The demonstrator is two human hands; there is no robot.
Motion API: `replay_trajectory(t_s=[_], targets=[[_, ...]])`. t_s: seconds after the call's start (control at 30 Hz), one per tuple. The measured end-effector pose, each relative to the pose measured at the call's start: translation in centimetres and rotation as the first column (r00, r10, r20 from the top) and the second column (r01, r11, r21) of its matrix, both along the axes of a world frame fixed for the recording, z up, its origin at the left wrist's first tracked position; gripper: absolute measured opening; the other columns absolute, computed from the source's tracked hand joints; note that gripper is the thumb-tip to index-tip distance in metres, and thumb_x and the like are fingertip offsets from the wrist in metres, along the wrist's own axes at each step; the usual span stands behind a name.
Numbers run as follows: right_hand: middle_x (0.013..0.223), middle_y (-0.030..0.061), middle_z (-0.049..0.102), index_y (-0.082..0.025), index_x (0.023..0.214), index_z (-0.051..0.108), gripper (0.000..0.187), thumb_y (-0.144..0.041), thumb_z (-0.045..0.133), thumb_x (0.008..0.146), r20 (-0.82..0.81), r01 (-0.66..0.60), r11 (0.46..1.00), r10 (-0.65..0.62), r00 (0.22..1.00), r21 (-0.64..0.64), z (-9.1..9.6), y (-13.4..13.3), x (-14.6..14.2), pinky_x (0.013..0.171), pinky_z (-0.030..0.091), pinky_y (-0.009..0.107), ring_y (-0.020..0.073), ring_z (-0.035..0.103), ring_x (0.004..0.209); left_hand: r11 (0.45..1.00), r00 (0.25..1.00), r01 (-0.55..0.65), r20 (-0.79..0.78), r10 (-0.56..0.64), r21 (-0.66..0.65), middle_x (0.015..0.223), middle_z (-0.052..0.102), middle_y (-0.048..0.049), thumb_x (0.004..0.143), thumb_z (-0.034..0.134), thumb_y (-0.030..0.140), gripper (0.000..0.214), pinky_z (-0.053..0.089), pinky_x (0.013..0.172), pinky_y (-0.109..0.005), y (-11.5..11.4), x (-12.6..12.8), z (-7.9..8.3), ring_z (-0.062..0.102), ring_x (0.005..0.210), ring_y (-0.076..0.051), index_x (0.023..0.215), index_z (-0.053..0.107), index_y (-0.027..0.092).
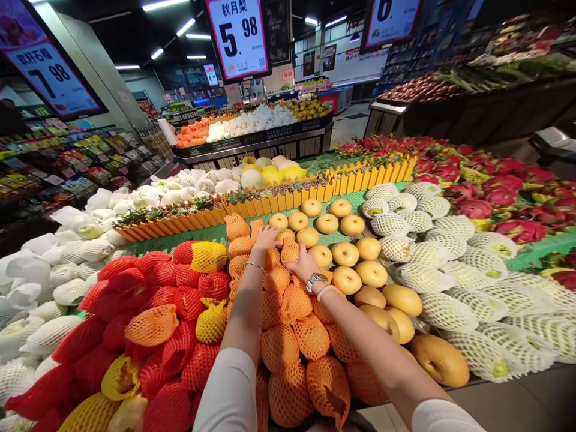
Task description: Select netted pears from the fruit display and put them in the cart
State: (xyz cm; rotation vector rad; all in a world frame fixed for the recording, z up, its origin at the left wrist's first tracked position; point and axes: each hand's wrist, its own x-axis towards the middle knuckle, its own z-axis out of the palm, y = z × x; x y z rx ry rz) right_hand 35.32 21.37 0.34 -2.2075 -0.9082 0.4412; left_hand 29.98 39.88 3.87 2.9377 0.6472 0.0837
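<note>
An orange foam-netted pear (289,250) sits between my two hands over the upper part of the orange-netted rows. My left hand (267,237) reaches in from its left, fingertips against the netting, thumb side partly hidden. From the right, my right hand (303,263) closes around the same pear with thumb and fingers. Beneath my forearms lie several more pears in orange foam nets (279,348). Bare yellow-brown pears (345,254) stand in rows just right of my right hand.
Red-netted fruit (155,294) is heaped at left, with white-wrapped fruit (58,270) beyond it. White-netted fruit (443,267) and dragon fruit (499,189) lie at right. A low orange picket border (288,201) with plants runs behind. A price screen (238,39) hangs above.
</note>
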Motion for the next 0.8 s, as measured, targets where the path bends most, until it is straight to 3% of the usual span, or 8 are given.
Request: replay_trajectory(t_s=[0.23,0.37,0.47,0.57,0.63,0.8], targets=[[0.114,0.0185,0.063,-0.02,0.122,0.05,0.066,-0.046,0.082,0.071,0.097,-0.073,0.985,0.089,0.991,-0.153,-0.7,0.9,0.7,0.076,0.05,0.041,0.0306,0.067,0.091,0.998,0.997,-0.054,0.048,0.056,-0.038,0.136,0.062,-0.0125,0.088,0.063,0.028,0.043,0.029,0.112,-0.047,-0.4,0.0,-0.9,0.047,0.128,-0.033,0.131,0.059,0.022],[0.102,0.017,0.067,-0.017,0.111,0.057,0.065,-0.057,0.084,0.067,0.186,-0.142,0.965,0.185,0.965,-0.219,0.4,0.2,1.8,0.079,0.05,0.046,0.0339,0.066,0.093,0.995,0.993,-0.077,0.089,0.083,-0.069,0.131,0.065,-0.0129,0.087,0.064,0.027,0.04,0.028,0.113,-0.047,-0.8,0.0,-1.1,0.05,0.125,-0.033,0.126,0.061,0.022],[0.118,0.0225,0.063,-0.016,0.119,0.058,0.065,-0.046,0.087,0.069,0.312,-0.164,0.964,0.226,0.923,-0.211,1.9,-0.7,2.5,0.09,0.045,0.056,0.0422,0.058,0.111,0.991,0.988,-0.082,0.12,0.094,-0.102,0.127,0.066,-0.0132,0.086,0.064,0.026,0.038,0.027,0.114,-0.047,-1.1,0.1,-1.3,0.052,0.124,-0.033,0.124,0.061,0.021],[0.139,0.0191,0.053,-0.023,0.138,0.05,0.064,-0.025,0.078,0.08,0.411,-0.255,0.949,0.31,0.857,-0.183,2.9,-1.3,2.8,0.102,0.038,0.055,0.0413,0.048,0.128,0.987,0.982,-0.089,0.155,0.11,-0.135,0.13,0.064,-0.0167,0.084,0.065,0.021,0.039,0.023,0.117,-0.049,-1.7,0.1,-1.6,0.05,0.128,-0.034,0.123,0.061,0.018],[0.141,0.0164,0.053,-0.025,0.14,0.05,0.06,-0.02,0.072,0.084,0.427,-0.33,0.923,0.384,0.819,-0.197,2.8,-1.4,2.8,0.104,0.039,0.051,0.0388,0.048,0.129,0.983,0.976,-0.096,0.178,0.124,-0.155,0.131,0.063,-0.0173,0.082,0.067,0.018,0.041,0.018,0.12,-0.05,-2.2,0.0,-1.7,0.048,0.131,-0.034,0.122,0.061,0.017],[0.127,0.0176,0.062,-0.019,0.138,0.056,0.057,-0.031,0.072,0.085,0.389,-0.456,0.853,0.522,0.759,-0.255,0.8,-1.9,2.7,0.097,0.047,0.046,0.0354,0.063,0.111,0.974,0.955,-0.114,0.248,0.161,-0.195,0.133,0.064,-0.0113,0.08,0.067,0.013,0.042,0.009,0.124,-0.052,-4.4,-0.8,-1.8,0.047,0.135,-0.029,0.121,0.061,0.022]])
